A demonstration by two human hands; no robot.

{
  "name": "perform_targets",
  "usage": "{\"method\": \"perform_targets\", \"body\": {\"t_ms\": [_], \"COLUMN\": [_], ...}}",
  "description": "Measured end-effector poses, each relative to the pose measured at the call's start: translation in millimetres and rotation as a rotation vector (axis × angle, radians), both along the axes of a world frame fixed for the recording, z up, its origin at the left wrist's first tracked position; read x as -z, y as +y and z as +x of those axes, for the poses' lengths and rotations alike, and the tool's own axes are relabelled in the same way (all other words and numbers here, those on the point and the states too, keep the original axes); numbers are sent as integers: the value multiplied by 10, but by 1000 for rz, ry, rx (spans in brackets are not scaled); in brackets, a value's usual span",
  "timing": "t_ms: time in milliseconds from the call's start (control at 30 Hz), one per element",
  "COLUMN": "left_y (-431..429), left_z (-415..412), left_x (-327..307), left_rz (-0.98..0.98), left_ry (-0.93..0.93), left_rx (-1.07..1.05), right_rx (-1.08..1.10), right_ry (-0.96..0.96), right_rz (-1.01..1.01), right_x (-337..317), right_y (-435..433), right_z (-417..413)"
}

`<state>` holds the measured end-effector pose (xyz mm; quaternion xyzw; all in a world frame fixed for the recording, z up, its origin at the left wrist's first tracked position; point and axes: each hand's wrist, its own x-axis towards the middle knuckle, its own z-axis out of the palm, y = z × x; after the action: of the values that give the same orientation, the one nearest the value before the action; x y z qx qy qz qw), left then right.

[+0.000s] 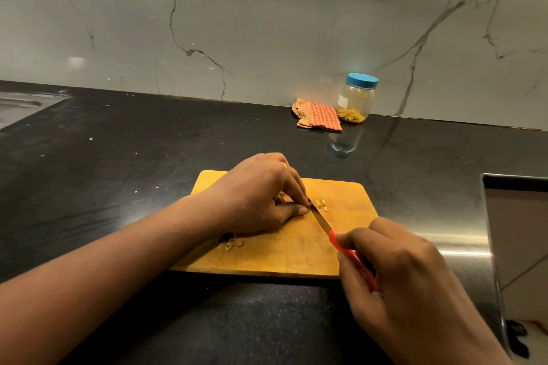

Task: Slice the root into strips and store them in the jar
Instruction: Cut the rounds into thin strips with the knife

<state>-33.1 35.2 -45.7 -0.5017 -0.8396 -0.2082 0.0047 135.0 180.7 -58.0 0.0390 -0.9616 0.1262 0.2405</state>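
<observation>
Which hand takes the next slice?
Right hand: it grips the red-handled knife, blade at the root under the left hand, which pins it on the cutting board.

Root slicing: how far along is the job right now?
Done: the jar, lid on, already holds yellow strips. In hand: the left hand pins the root while the right hand cuts with the knife; a few cut pieces lie on the board. Left: finish slicing, move those pieces into the jar.
</observation>
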Motion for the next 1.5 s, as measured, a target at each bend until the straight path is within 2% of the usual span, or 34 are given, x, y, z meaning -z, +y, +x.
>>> {"method": "perform_targets", "body": {"t_ms": [233,367,667,833,967,1167,1233,1333,1500], "left_y": [-3,-24,-190,-186,-173,-146,-163,-186,-154], "left_z": [-13,-17,-80,-77,-52,-67,-105,-153,-206], "left_x": [7,21,-102,-87,-93,-65,-81,-118,-161], "left_rz": [0,21,225,91,54,158,133,22,-31], "left_ry": [5,-2,-59,-68,-103,-59,-82,-148,-148], "left_rx": [-13,-9,-60,-124,-116,-239,-267,-233,-201], "right_rx": [-16,-18,-29,-26,10,17,-8,17,38], "right_ry": [-57,-29,34,-1,46,87,86,103,115], "right_rz": [48,23,-30,-36,-26,-44,-56,-61,-100], "right_x": [-25,-57,-102,1,-1,3,21,34,86], "right_y": [-13,58,41,27,92,108,94,119,148], "right_z": [-83,57,92,75,86,92,88,81,87]}}
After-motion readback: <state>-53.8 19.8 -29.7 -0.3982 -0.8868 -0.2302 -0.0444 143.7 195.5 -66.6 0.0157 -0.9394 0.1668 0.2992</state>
